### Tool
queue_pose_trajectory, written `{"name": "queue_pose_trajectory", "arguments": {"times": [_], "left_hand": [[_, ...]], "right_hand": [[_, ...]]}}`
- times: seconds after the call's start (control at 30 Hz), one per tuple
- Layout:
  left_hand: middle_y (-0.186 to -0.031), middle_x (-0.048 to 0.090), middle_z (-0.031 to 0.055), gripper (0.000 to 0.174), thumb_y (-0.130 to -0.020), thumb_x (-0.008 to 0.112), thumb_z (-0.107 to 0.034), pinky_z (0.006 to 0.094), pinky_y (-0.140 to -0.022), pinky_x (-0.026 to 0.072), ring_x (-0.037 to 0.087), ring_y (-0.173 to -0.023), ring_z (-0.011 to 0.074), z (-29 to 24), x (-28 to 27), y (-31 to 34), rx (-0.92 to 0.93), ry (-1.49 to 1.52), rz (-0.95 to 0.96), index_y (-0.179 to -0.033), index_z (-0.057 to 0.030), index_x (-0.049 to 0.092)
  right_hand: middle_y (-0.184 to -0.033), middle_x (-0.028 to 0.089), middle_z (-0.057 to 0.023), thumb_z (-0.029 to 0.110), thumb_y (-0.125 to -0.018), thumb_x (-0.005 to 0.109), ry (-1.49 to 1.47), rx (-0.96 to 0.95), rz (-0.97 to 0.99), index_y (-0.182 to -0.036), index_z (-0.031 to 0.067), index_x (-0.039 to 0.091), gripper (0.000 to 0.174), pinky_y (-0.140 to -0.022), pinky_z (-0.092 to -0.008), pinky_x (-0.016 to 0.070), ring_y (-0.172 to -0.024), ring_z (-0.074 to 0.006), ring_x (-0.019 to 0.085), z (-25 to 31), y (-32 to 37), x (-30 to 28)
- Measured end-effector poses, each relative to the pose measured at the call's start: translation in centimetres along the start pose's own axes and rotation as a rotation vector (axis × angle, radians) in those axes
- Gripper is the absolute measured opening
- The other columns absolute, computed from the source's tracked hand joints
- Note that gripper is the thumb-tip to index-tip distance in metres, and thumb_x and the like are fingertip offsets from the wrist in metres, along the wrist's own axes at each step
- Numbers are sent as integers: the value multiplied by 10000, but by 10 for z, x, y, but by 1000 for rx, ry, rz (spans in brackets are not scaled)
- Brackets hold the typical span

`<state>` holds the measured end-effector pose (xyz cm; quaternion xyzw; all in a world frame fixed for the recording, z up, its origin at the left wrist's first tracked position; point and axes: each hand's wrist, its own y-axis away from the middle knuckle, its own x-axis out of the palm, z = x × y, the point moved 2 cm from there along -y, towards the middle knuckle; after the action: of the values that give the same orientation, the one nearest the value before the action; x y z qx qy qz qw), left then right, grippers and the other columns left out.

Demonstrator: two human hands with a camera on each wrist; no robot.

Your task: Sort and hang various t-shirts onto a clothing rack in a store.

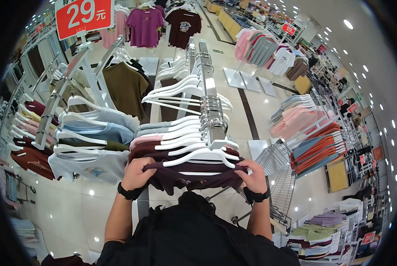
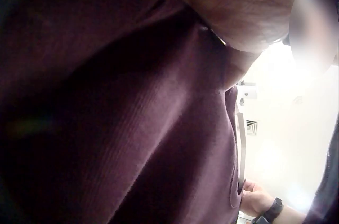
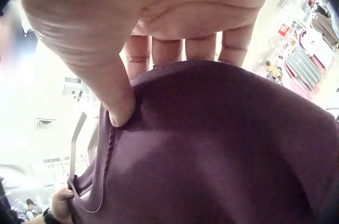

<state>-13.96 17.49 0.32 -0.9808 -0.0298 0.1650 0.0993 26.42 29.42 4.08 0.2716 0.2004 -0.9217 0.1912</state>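
Observation:
A dark plum T-shirt (image 1: 194,181) hangs on a white hanger (image 1: 198,156) at the front end of a metal rail. My left hand (image 1: 136,174) grips its left shoulder in the head view, and my right hand (image 1: 252,175) grips the other shoulder, so the neckline is stretched between them. In the right wrist view the thumb (image 3: 121,108) lies on the front beside the collar seam, with the other fingers behind the cloth. Plum fabric (image 2: 143,107) fills most of the left wrist view, below the palm (image 2: 238,6); the left fingertips are hidden there.
Behind the T-shirt, more garments and bare white hangers (image 1: 176,94) line the metal rail (image 1: 211,88). Another rack of shirts (image 1: 92,162) stands close on the left. A wire cart (image 1: 276,177) is by my right arm. A red price sign (image 1: 84,17) rises at upper left.

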Motion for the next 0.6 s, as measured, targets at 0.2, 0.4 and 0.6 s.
{"name": "queue_pose_trajectory", "arguments": {"times": [0.2,0.4,0.6], "left_hand": [[-715,619,100,113,-829,657,-75,324,-590,442,562,-617,206,-10,17,6,49,-54,-152,-803,30,625],[-700,615,74,128,-793,675,-50,314,-588,428,556,-620,172,6,35,10,-14,-111,-359,-732,25,590],[-1060,673,113,254,-837,669,-33,347,-931,474,620,-982,228,27,54,33,-93,-195,-760,-1083,0,617]], "right_hand": [[-895,756,-82,-2,-791,829,-143,0,80,-979,-3,740,208,-782,-287,547,-816,-167,706,-27,-23,-7],[-959,767,-101,-10,-801,829,-335,-95,510,-962,-17,742,183,-824,-318,557,-878,-198,720,-37,-67,-39],[-851,739,-93,37,-938,678,-319,-65,363,-913,-22,723,78,-779,-295,540,-805,-164,701,-82,-121,-56]]}}
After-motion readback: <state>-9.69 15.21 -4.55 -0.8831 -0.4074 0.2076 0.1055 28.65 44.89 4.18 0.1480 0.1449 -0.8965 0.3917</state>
